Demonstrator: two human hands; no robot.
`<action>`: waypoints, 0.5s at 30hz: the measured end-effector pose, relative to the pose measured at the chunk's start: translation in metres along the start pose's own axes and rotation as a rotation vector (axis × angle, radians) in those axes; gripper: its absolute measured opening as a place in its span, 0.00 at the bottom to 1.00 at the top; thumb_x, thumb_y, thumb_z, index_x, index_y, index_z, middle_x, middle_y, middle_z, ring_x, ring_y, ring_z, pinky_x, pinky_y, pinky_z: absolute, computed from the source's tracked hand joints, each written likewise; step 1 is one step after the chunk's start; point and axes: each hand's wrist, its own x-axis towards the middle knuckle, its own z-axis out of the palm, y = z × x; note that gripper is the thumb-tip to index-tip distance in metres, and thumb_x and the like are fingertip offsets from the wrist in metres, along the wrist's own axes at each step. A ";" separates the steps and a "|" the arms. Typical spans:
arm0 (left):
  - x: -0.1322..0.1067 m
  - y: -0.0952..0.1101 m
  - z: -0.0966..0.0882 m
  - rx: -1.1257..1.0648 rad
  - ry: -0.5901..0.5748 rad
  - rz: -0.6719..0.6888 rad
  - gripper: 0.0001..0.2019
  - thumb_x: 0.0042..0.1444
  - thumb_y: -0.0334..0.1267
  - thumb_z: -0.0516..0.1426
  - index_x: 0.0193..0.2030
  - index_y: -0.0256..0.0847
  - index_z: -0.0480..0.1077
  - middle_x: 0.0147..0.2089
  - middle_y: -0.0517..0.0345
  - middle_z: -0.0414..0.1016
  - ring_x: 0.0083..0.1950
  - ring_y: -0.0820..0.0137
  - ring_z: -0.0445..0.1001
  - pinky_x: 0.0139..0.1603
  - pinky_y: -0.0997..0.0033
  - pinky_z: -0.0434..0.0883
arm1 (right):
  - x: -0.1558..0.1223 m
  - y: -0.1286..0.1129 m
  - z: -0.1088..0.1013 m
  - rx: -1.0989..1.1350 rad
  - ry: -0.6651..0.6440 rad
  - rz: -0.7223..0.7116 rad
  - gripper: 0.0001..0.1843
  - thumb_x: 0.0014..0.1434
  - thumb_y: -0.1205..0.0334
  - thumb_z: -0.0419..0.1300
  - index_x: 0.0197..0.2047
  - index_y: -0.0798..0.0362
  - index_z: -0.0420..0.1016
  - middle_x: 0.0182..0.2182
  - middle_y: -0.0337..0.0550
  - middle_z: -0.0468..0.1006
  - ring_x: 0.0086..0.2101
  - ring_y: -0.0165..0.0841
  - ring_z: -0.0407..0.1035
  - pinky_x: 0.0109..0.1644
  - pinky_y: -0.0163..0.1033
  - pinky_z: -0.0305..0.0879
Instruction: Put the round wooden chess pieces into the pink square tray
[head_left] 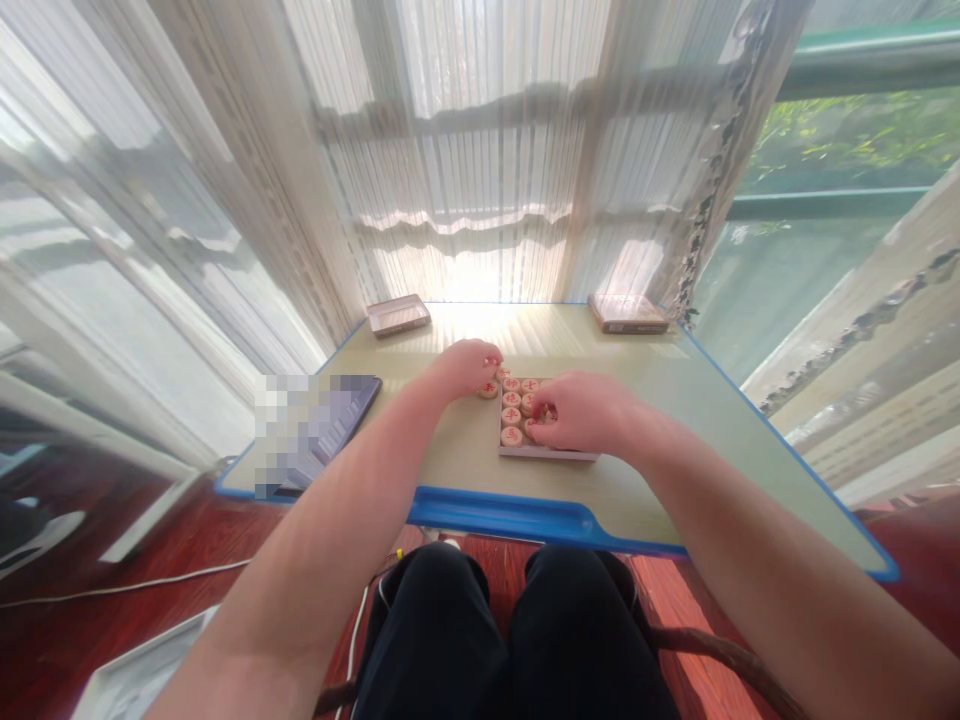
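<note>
A shallow tray (551, 454) lies on the small blue-edged table (675, 400) in front of me, holding several round wooden chess pieces (512, 417) with red characters. My right hand (581, 412) rests over the tray's right half, fingers curled in a pinch on one of the pieces. Just beyond the tray's far left corner, my left hand (466, 366) has its fingers closed on a piece, and one loose piece (488, 390) lies on the table beside it.
A dark tablet (352, 405) lies at the table's left edge. Two flat boxes sit at the far corners, one on the left (398, 314) and one on the right (627, 313). Sheer curtains hang right behind the table. My knees are under its front edge.
</note>
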 end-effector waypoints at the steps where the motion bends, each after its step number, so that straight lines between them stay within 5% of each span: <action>1: 0.000 0.000 0.000 0.002 0.001 0.002 0.16 0.52 0.34 0.49 0.41 0.41 0.76 0.44 0.56 0.78 0.46 0.65 0.73 0.48 0.68 0.69 | 0.000 -0.001 0.001 -0.032 0.008 0.003 0.17 0.52 0.49 0.51 0.25 0.49 0.75 0.24 0.41 0.76 0.24 0.30 0.63 0.25 0.36 0.46; 15: 0.001 0.002 -0.002 0.028 0.000 0.019 0.16 0.51 0.34 0.49 0.41 0.40 0.76 0.43 0.56 0.78 0.45 0.66 0.73 0.48 0.69 0.69 | -0.002 -0.005 0.000 -0.043 -0.011 -0.004 0.21 0.53 0.45 0.49 0.26 0.49 0.75 0.27 0.42 0.77 0.26 0.32 0.65 0.25 0.37 0.46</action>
